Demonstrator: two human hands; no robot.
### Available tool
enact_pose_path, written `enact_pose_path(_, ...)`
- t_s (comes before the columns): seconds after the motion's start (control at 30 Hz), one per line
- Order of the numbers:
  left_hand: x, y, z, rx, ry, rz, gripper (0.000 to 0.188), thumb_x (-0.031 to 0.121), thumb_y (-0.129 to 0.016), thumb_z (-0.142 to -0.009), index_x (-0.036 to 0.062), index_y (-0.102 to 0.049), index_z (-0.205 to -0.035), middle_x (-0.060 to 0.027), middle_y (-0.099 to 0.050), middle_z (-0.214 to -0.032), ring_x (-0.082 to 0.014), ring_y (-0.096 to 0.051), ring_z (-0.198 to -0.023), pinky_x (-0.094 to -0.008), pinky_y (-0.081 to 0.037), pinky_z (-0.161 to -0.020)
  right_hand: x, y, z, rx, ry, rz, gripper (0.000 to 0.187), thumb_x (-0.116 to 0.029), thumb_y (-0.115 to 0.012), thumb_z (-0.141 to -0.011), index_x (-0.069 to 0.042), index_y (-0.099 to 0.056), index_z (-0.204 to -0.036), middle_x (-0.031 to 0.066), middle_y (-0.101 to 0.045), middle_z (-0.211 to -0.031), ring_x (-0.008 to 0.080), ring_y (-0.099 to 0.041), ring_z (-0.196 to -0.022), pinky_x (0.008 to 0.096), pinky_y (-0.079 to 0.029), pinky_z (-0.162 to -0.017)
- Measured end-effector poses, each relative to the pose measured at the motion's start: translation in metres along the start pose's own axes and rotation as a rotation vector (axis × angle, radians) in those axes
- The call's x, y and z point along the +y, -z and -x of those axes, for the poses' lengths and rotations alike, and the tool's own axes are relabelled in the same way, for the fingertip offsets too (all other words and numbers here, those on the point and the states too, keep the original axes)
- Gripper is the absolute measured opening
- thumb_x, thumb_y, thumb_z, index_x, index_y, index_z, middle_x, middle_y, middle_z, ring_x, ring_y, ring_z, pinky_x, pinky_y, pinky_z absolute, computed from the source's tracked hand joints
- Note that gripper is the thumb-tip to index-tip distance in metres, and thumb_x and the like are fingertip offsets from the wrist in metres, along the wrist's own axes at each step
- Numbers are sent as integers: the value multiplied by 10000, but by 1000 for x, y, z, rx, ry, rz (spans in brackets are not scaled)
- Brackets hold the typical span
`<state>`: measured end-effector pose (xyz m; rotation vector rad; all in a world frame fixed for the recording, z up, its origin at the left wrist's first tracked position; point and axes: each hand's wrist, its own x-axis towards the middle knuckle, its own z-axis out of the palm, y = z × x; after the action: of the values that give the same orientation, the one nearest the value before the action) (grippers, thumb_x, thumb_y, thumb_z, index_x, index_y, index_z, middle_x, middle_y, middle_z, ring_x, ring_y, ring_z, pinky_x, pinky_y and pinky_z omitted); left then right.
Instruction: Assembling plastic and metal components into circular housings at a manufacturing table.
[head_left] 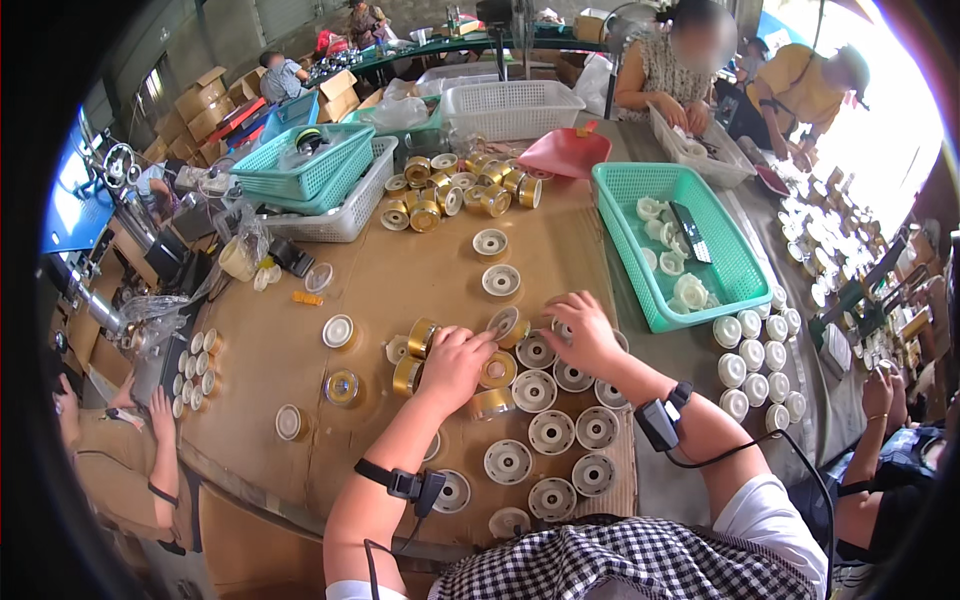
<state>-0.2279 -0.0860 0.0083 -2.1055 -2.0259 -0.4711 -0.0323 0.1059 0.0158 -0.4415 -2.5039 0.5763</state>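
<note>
gold-sided part (pixel 407 376) partly hidden by left hand (pixel 455 368), checked garment (pixel 620 562) cut off below, worker's face (pixel 703 38) blurred

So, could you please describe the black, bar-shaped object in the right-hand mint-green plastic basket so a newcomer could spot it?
Beyond the person's right hand and farther right stands a large, rectangular mint-green plastic basket. Inside it, the slim, black, bar-shaped object lies among white, rounded pieces. Its dark colour and straight sides set it apart from them.

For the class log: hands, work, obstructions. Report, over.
Left hand at tilted gold cap. Right hand close by. Other caps crowded around.
</note>
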Motion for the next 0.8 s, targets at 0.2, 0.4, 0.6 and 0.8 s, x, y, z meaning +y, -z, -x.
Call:
enact_pose_path(0.2, 12, 21, 13, 43, 155, -89, 342, 139, -724, -859, 93, -690, -1196, -90, -627, -1377, -302, -571, -1268, -470, -380, -1173, -13, -34, -19, -82, 153, -73, 323, -100, -721, -818, -124, -741, -1139, 66, -685, -1202, 337, -599, -1106, 417, -512, -981)
enact_pose_path(0.4, 10, 27, 50, 52, 323, -1, 474, 193, -785, -833, 37, -634, -1255, -169, -672, -1273, -353, -600, -1249, -487, -407, -1163, -34, -43, -26, -116, 207, 90, 280, -173, -692, -821, -111, -747, -1088, 97, -681, -1144, 323, -605, -1116, 435, -500, -976)
enact_pose_path(0.6, 5, 16, 69, 281, 401, 82, 412, 226, -736, -889, 15, -644, -1230, -189, -709, -1199, -352, -658, -1139, -474, -403, -1143, -60, -36, -25, -595, 192, -66, 583, -216, -791, -732, -100, -647, -1285, 163, -660, -1200, 376, -619, -1168, 473, -525, -974)
enact_pose_path(0.8, -11, 10, 45, 244, 475, -109, 309, 267, -755, -885, 87, -737, -1135, -106, -675, -1128, -319, -649, -1044, -465, -467, -1008, -69, -49, -39, -662, 161, 154, 791, -265, -868, -634, -76, -579, -1346, 172, -605, -1201, 375, -618, -1143, 468, -526, -963)
